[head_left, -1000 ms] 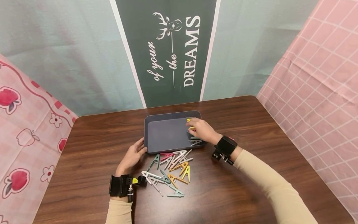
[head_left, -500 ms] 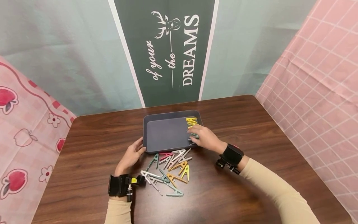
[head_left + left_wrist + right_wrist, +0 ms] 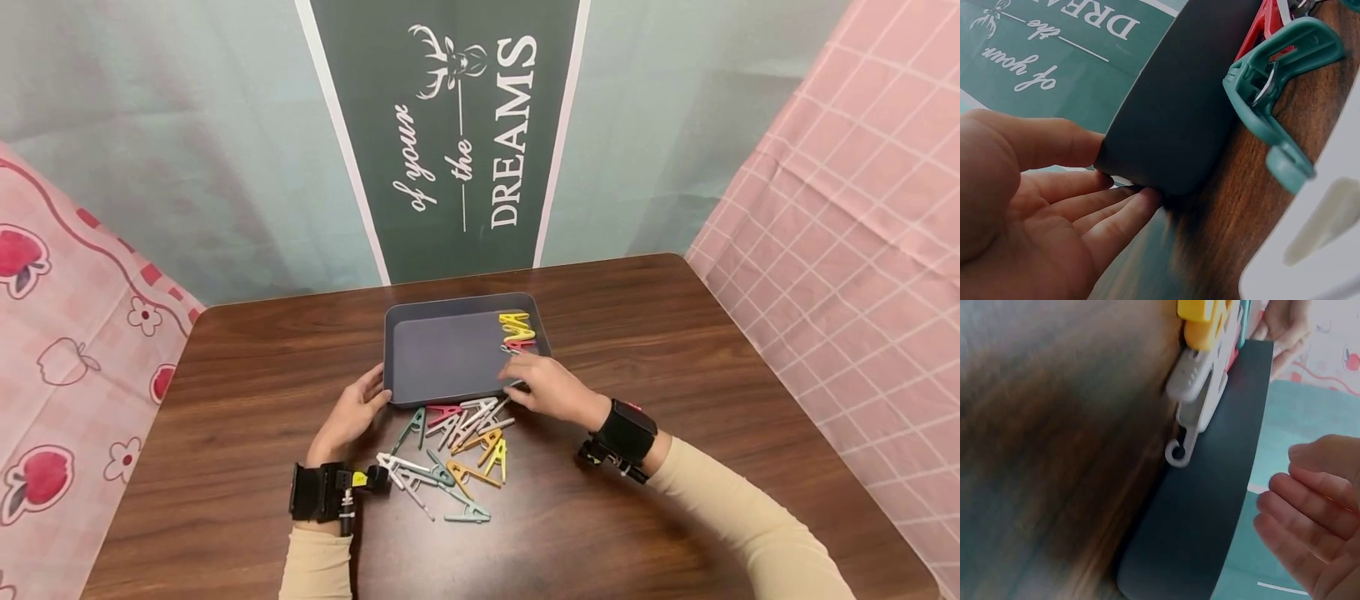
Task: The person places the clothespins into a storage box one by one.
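The dark grey tray [image 3: 442, 358] lies on the table, with yellow clothespins [image 3: 514, 323] and a red clothespin [image 3: 519, 344] along its right side. My left hand [image 3: 356, 417] rests its thumb and fingertips against the outside of the tray's near left corner, fingers fairly straight. Over the tray's near right part hovers my right hand [image 3: 553, 390], hiding what lies beneath. In the right wrist view its loosely bent fingers [image 3: 1300, 515] hold nothing. Mixed clothespins [image 3: 457, 450] in white, green, pink, orange and yellow form a loose pile before the tray.
The brown wooden table [image 3: 660, 333] ends at a hanging green curtain [image 3: 637, 150] behind. Pink cloths hang at both sides. A green clothespin [image 3: 1272, 94] lies close to the tray wall in the left wrist view.
My right hand has moved nearer along the tray's right side, away from the yellow clothespins, which now show together with the red one. The left hand stays at the corner.
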The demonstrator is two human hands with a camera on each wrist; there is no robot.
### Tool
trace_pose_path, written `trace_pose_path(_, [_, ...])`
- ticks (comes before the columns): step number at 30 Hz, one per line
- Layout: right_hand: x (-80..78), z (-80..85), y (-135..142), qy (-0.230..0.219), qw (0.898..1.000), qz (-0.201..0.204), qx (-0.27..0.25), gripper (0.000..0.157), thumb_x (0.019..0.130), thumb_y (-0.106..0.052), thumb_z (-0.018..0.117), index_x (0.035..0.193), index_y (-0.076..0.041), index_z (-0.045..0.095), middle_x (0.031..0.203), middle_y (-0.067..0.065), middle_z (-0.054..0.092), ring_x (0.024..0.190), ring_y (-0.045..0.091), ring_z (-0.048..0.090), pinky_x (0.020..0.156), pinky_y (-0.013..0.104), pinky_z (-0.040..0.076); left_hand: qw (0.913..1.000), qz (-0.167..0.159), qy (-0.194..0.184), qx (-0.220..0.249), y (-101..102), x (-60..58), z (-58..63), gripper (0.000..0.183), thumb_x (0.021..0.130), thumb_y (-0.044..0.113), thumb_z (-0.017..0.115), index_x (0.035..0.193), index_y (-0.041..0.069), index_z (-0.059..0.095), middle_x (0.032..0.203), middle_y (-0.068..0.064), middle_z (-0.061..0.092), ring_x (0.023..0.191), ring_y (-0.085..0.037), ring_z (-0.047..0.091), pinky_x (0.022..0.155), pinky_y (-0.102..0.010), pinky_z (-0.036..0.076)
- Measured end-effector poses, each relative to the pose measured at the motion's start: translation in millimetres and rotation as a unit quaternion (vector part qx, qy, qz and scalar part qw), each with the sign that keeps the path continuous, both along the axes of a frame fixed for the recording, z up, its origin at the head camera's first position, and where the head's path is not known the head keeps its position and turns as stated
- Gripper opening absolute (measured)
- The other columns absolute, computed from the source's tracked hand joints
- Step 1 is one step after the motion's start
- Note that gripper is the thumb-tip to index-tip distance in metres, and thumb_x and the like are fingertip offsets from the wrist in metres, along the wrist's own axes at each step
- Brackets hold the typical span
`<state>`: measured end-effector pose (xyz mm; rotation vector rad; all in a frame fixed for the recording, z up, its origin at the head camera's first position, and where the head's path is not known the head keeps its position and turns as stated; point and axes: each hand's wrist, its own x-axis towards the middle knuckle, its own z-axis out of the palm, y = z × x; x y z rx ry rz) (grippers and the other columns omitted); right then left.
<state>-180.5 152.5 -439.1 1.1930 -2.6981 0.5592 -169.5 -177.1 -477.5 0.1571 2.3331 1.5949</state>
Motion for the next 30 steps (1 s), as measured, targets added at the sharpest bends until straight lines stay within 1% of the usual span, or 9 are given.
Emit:
trace_pose_path(3, [5.2, -1.9, -0.9, -0.004, 1.0, 0.017, 0.016, 0.014, 0.086, -0.011, 0.07, 0.099, -0.008, 0.072, 0.094, 0.004, 0.07, 0.091, 0.014, 0.066, 0.079, 0.03, 0.058, 1.0, -0.003, -0.001, -0.004, 0.7, -0.3, -0.6, 0.059, 0.101, 0.005, 0.042, 0.152, -0.005, 0.015, 0.156, -0.029, 0.025, 0.143, -0.042, 0.031, 0.115, -0.051, 0.034])
trace_pose_path(5, [8.4, -3.9, -1.4, 0.0, 0.999, 0.027, 0.02, 0.013, 0.085, -0.011, 0.071, 0.097, -0.008, 0.072, 0.093, 0.004, 0.069, 0.089, 0.013, 0.066, 0.078, 0.03, 0.057, 1.0, 0.001, -0.002, -0.001, 1.5, -0.4, -0.8, 0.059, 0.101, 0.004, 0.043, 0.152, -0.005, 0.016, 0.155, -0.029, 0.026, 0.143, -0.041, 0.032, 0.116, -0.05, 0.033])
trace_pose_path(7, [11.2, -6.0, -2.0, 0.023, 0.999, 0.034, 0.025, 0.013, 0.084, -0.01, 0.072, 0.097, -0.008, 0.071, 0.093, 0.003, 0.069, 0.088, 0.013, 0.065, 0.076, 0.029, 0.057, 1.0, 0.003, -0.001, -0.002, 2.1, -0.6, -1.3, 0.058, 0.101, 0.004, 0.043, 0.152, -0.005, 0.016, 0.155, -0.03, 0.027, 0.143, -0.042, 0.033, 0.116, -0.051, 0.033])
trace_pose_path(11, [16.8, -7.2, -2.8, 0.076, 0.996, 0.044, 0.015, 0.013, 0.081, -0.008, 0.073, 0.094, -0.007, 0.071, 0.092, 0.002, 0.068, 0.087, 0.012, 0.064, 0.076, 0.027, 0.057, 1.0, 0.004, -0.006, 0.001, 2.7, -0.1, -0.9, 0.059, 0.101, 0.004, 0.043, 0.152, -0.005, 0.015, 0.155, -0.03, 0.026, 0.143, -0.042, 0.032, 0.116, -0.051, 0.033])
trace_pose_path(13, [19.6, -6.9, -3.2, 0.088, 0.995, 0.051, 0.007, 0.013, 0.081, -0.008, 0.073, 0.093, -0.007, 0.071, 0.091, 0.001, 0.067, 0.088, 0.012, 0.064, 0.076, 0.027, 0.057, 1.0, 0.003, -0.009, 0.003, 2.5, 0.4, -0.4, 0.059, 0.101, 0.004, 0.043, 0.152, -0.006, 0.014, 0.155, -0.03, 0.025, 0.143, -0.042, 0.032, 0.116, -0.05, 0.033])
trace_pose_path(18, [26.4, -7.6, -4.2, 0.075, 0.995, 0.068, 0.0, 0.013, 0.081, -0.008, 0.074, 0.094, -0.008, 0.07, 0.089, 0.0, 0.066, 0.085, 0.01, 0.063, 0.074, 0.026, 0.057, 0.9999, 0.004, -0.009, 0.006, 1.5, 0.9, 0.8, 0.059, 0.101, 0.004, 0.042, 0.152, -0.006, 0.014, 0.156, -0.03, 0.024, 0.144, -0.042, 0.031, 0.116, -0.051, 0.033])
trace_pose_path(22, [29.9, -12.4, -5.0, 0.063, 0.995, 0.074, 0.006, 0.013, 0.081, -0.009, 0.074, 0.094, -0.009, 0.07, 0.09, -0.001, 0.066, 0.086, 0.009, 0.063, 0.075, 0.025, 0.057, 0.9999, 0.006, -0.012, 0.009, 1.7, 0.8, 1.4, 0.059, 0.101, 0.004, 0.042, 0.152, -0.005, 0.014, 0.156, -0.029, 0.024, 0.144, -0.041, 0.031, 0.117, -0.05, 0.033])
trace_pose_path(26, [31.4, -18.1, -5.3, 0.051, 0.996, 0.073, 0.024, 0.014, 0.081, -0.009, 0.073, 0.094, -0.009, 0.07, 0.092, 0.0, 0.067, 0.088, 0.011, 0.064, 0.077, 0.025, 0.057, 0.9996, 0.012, -0.022, 0.012, 2.8, 0.5, 1.5, 0.059, 0.101, 0.004, 0.042, 0.153, -0.004, 0.014, 0.156, -0.029, 0.025, 0.144, -0.041, 0.03, 0.117, -0.05, 0.032])
trace_pose_path(30, [31.1, -21.7, -4.6, 0.038, 0.996, 0.065, 0.05, 0.017, 0.081, -0.011, 0.073, 0.098, -0.008, 0.07, 0.096, 0.002, 0.068, 0.091, 0.013, 0.065, 0.08, 0.027, 0.057, 0.9993, 0.017, -0.03, 0.015, 4.0, 0.1, 0.8, 0.06, 0.101, 0.004, 0.042, 0.153, -0.003, 0.014, 0.156, -0.029, 0.025, 0.145, -0.041, 0.03, 0.117, -0.05, 0.032])
